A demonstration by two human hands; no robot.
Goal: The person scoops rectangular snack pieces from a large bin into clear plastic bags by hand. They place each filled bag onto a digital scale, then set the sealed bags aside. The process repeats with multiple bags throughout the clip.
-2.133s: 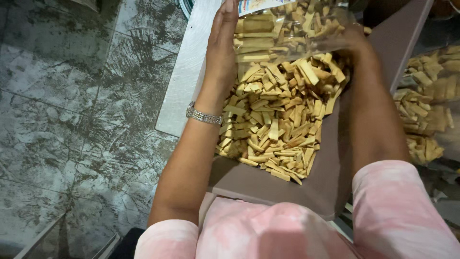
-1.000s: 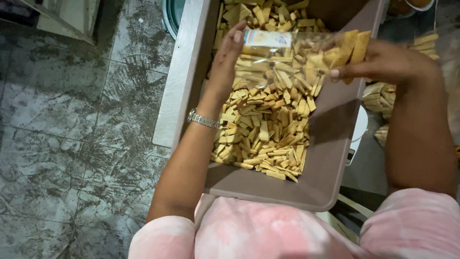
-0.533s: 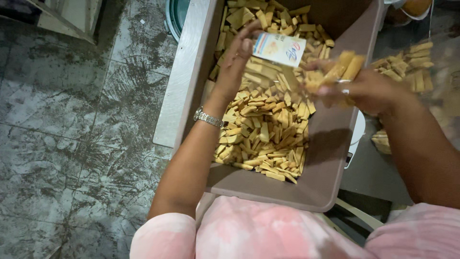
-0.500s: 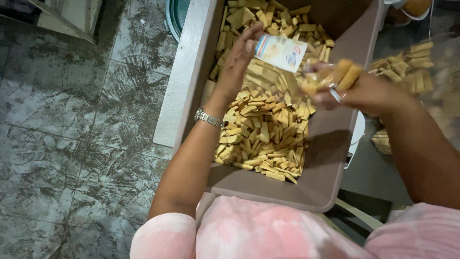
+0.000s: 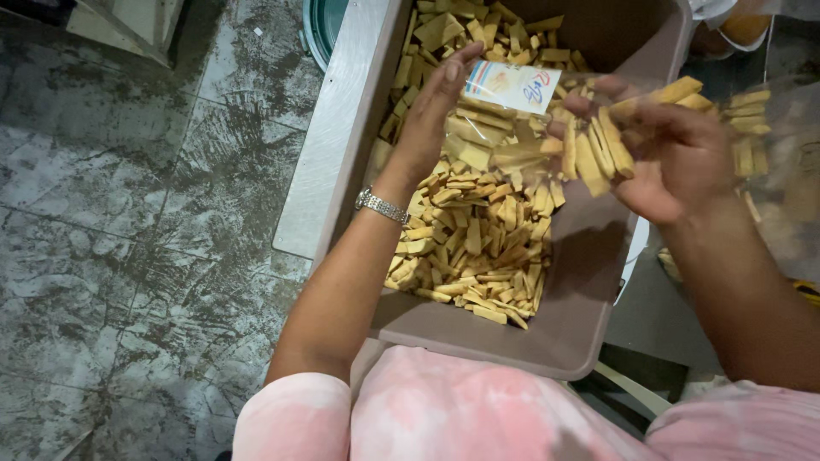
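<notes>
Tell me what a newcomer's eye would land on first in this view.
First, the heap of pale yellow snack sticks filling the brown tub at centre. Above it, the left hand holds up a clear bag with a printed label, while the right hand grips a bunch of sticks at its mouth. A silver wristwatch glints on the left wrist.

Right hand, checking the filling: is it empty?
No, the right hand grips several tan biscuit sticks beside the clear plastic bag.
</notes>
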